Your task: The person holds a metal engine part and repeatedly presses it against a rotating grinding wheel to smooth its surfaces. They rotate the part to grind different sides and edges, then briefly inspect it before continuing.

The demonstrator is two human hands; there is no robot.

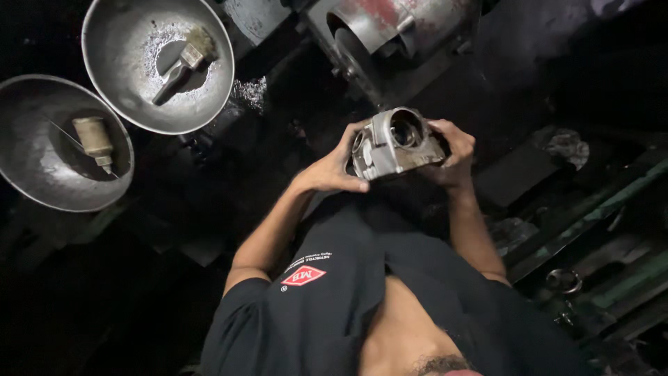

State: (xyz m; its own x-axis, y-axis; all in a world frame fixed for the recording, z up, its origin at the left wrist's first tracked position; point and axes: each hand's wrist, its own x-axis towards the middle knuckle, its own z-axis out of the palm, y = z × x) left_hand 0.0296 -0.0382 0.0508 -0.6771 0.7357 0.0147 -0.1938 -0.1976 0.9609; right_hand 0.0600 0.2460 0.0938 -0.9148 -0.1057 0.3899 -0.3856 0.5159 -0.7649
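- A black short-sleeved shirt (348,292) covers the person's torso.
- A red diamond-shaped badge (303,276) with small white print sits on its chest.
- Both forearms are bare.

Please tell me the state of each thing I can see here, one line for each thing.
Metal engine part: held up, gripped by both hands.
Left hand: closed on the part.
Right hand: closed on the part.
Upper bowl: holds a brush.
Lower bowl: holds a small bottle.

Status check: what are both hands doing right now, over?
Left hand and right hand both grip the metal engine part, held up off the bench. Nothing between them. Two metal bowls lie apart, untouched.
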